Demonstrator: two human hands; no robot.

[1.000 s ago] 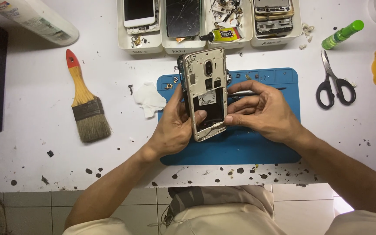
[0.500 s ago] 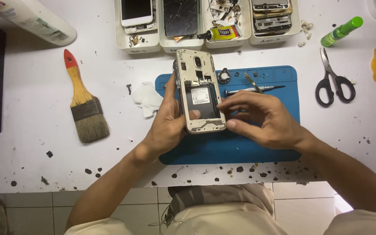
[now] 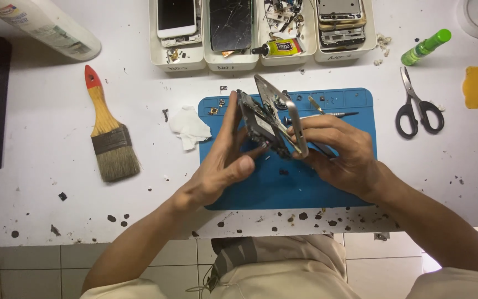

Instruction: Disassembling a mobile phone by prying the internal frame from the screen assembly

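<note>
Now, step: prying apart, over blue rubber work mat (image 3: 327, 182).
Phone: dark opened phone body (image 3: 256, 124) in left hand (image 3: 225, 160), above mat.
Frame: thin silver metal frame (image 3: 283, 113) pinched by right hand (image 3: 341, 152).
Next: calls for gentle, even separation.
Change: earlier flat, joined; now edge-on, splayed.

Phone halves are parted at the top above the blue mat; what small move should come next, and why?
Probably keep easing the silver frame off the dark phone body. They gape at the far end but meet near the right hand, while the left hand steadies the body over the blue mat.
</note>
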